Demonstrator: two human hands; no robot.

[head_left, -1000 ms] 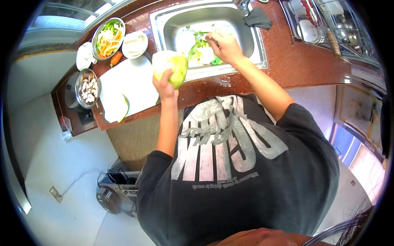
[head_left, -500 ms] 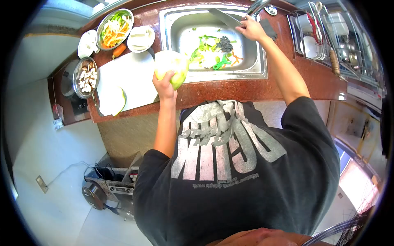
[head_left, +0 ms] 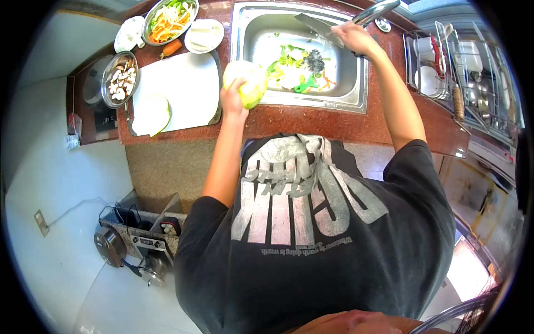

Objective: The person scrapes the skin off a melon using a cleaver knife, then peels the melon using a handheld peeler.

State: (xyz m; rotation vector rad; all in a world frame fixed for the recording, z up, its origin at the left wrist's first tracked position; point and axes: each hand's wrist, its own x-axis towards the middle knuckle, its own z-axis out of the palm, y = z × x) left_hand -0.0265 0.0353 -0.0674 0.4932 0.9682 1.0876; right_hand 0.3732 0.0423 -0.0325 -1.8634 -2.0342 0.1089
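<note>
My left hand (head_left: 235, 100) is wrapped around a pale green cabbage (head_left: 251, 78), held up at the sink's left front corner. The fingers on its far side are hidden. In my right hand (head_left: 356, 39) is a broad-bladed kitchen knife (head_left: 318, 26), its blade pointing left over the back of the sink. The faucet (head_left: 378, 10) is just behind that hand. Vegetable scraps (head_left: 289, 58) and a green-handled peeler (head_left: 305, 84) lie in the sink (head_left: 356, 94). A cabbage leaf (head_left: 158, 114) rests on the white cutting board (head_left: 192, 83) to the left.
Along the counter's left side stand a bowl of sliced mushrooms (head_left: 120, 79), a bowl of shredded vegetables (head_left: 168, 22) and a bowl of white blocks (head_left: 204, 36). A carrot piece (head_left: 171, 48) lies between them. At right is a dish rack (head_left: 445, 64); a lidded pot (head_left: 110, 246) sits lower left.
The camera view has shifted slightly. The knife has come a little lower over the sink with my right hand. My left hand still grips the cabbage at about the same spot.
</note>
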